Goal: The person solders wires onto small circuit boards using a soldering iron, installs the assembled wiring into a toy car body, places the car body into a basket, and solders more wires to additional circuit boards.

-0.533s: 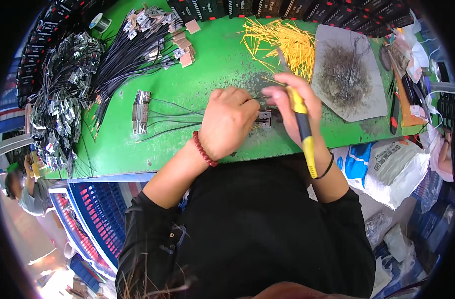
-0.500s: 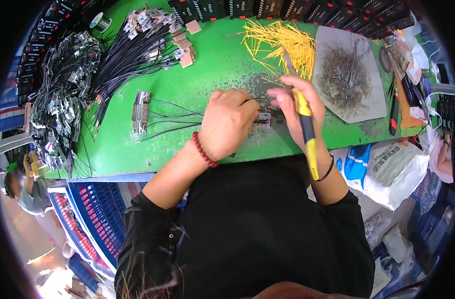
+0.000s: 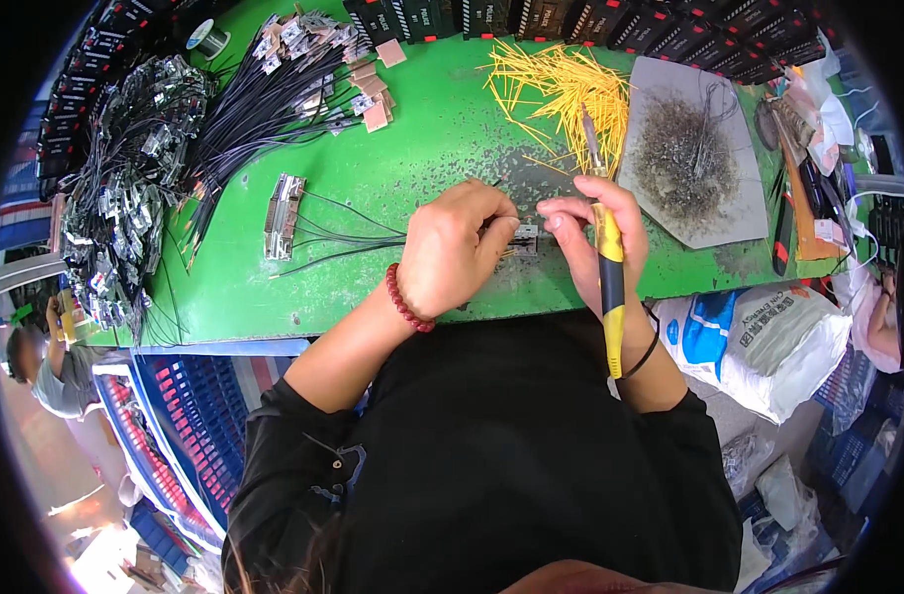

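My right hand [image 3: 612, 228] is closed round the yellow and black handle of a soldering iron [image 3: 611, 287]. The iron's metal tip points away from me, toward the yellow pieces. The right fingertips hang just right of a small circuit board [image 3: 524, 238] on the bench. Beside that board, my left hand [image 3: 457, 238] has thumb and forefinger pinched together; what sits between them is too small to make out. Thin black wires [image 3: 358, 238] run under the left hand from a silvery strip assembly [image 3: 284, 218] at the left.
On the green bench [image 3: 373, 178] lie bundled black cables [image 3: 259, 119], a tangle of wired parts [image 3: 135, 178], a solder spool [image 3: 207, 40] and yellow tubes [image 3: 561, 89]. A stained grey sheet [image 3: 684, 148] lies right. Black boxes [image 3: 570, 20] line the back.
The soldering iron has swung more upright in my right hand, its tip a little lower and further right. My left hand has shifted slightly, with its thumb now showing near the board.
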`<state>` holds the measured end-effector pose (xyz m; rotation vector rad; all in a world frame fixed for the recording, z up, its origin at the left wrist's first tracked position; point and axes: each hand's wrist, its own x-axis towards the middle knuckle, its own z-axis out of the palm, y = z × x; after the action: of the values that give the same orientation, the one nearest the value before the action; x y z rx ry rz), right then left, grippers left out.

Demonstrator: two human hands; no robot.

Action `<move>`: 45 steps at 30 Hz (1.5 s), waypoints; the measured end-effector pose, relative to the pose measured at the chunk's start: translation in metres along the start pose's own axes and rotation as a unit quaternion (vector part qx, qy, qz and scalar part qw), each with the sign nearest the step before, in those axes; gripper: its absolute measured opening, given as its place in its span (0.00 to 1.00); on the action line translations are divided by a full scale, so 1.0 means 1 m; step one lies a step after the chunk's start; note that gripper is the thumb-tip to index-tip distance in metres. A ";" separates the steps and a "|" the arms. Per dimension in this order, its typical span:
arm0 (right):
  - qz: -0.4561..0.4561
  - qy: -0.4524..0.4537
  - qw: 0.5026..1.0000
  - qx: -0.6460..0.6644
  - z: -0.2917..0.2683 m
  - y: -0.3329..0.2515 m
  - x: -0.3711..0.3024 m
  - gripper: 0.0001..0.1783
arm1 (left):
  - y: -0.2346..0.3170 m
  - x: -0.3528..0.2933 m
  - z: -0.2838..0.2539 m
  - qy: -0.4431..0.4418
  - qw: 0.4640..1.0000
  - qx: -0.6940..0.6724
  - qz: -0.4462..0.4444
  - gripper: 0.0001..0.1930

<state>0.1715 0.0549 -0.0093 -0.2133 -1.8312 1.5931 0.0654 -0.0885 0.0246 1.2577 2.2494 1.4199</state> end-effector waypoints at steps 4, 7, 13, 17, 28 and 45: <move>-0.036 -0.043 0.998 -0.018 -0.004 0.000 -0.001 0.21 | -0.002 0.000 0.001 -0.002 1.000 -0.013 0.012 0.02; 0.024 -0.030 0.998 0.052 -0.001 -0.001 -0.002 0.18 | -0.004 -0.002 0.001 0.004 1.000 -0.027 0.013 0.02; 0.074 -0.053 0.995 0.049 -0.008 0.001 0.007 0.13 | -0.005 -0.004 0.002 0.024 0.999 -0.024 0.020 0.02; -0.087 -0.261 0.953 -0.127 -0.037 0.006 0.026 0.16 | -0.006 -0.008 -0.001 0.017 0.998 -0.061 0.004 0.02; -0.182 -0.294 0.880 -0.326 -0.014 -0.003 0.024 0.23 | -0.004 -0.019 0.000 -0.009 0.998 0.030 0.052 0.06; 0.144 0.009 0.984 -0.106 -0.104 -0.011 -0.038 0.41 | -0.026 -0.019 0.030 0.005 0.991 0.107 0.077 0.05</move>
<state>0.2641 0.1156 -0.0126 -0.6114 -2.0273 1.5755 0.0797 -0.0873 -0.0169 1.5226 2.4100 1.2615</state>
